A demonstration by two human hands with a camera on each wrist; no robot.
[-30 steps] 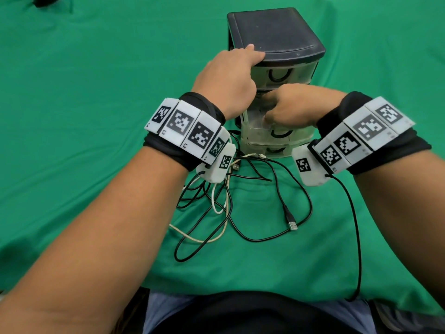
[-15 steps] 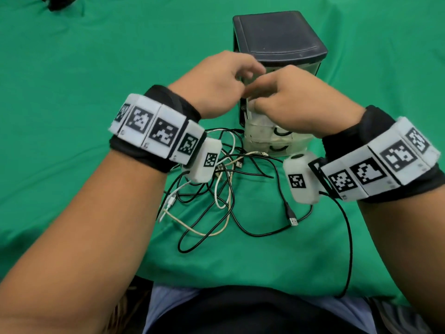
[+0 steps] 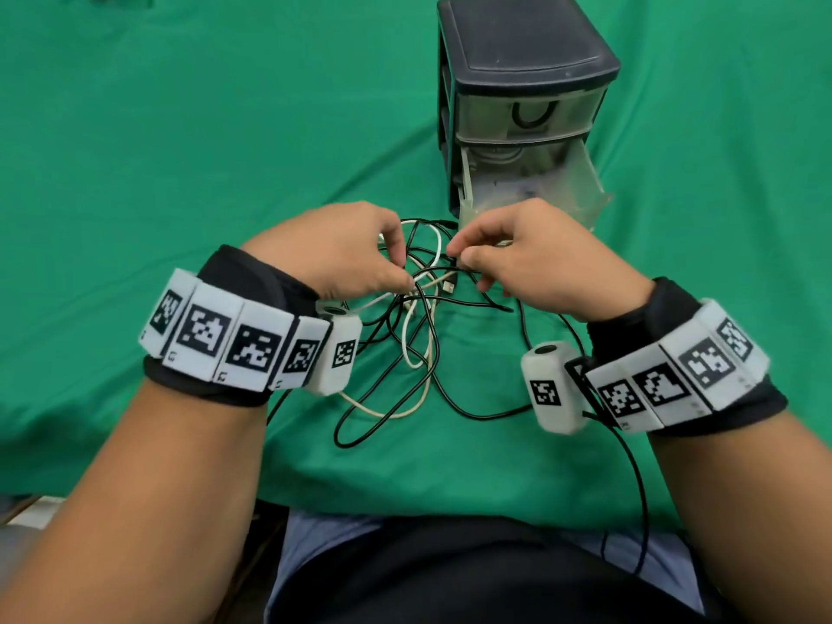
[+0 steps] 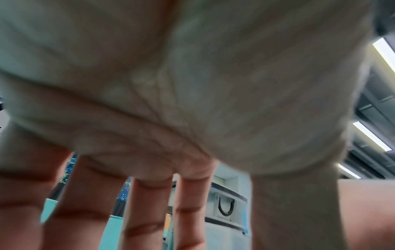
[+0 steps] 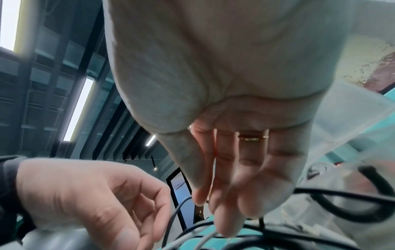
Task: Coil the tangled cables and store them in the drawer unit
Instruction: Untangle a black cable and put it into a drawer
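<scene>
Tangled cables (image 3: 418, 317): heaped on green cloth (image 3: 180, 150), directly beneath both hands, before the drawer unit (image 3: 522, 105). Left hand (image 3: 333, 254) and right hand (image 3: 535, 258): strands pinched, equally near.

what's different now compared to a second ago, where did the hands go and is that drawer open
Both hands came off the drawer unit and moved back toward the person, down to the tangled cables. The left hand and right hand now reach into the tangle with curled fingers; an actual grip is unclear. The second drawer, pulled a second ago, stands open. The top drawer stayed closed, and the unit did not move.
</scene>
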